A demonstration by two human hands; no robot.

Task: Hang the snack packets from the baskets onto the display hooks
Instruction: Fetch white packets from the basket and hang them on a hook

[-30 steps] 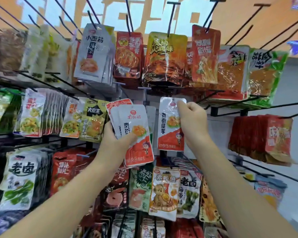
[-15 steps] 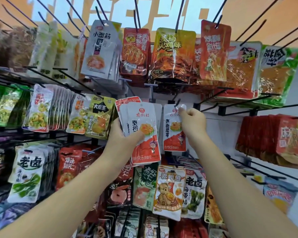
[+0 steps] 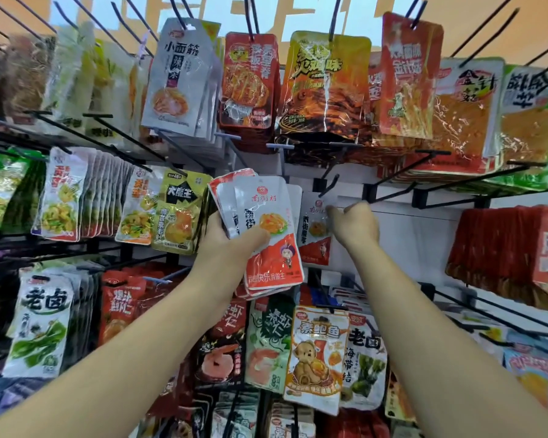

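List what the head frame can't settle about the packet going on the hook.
1. Head view: whether the single packet is threaded on the hook; motion blur and the right hand cover its top edge.
2. Head view: packet count in the stack the left hand grips; they overlap.
3. Baskets: outside the frame.

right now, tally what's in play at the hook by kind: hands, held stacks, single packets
hands: 2, left hand and right hand
held stack of packets: 1
packet at the hook: 1
total: 4
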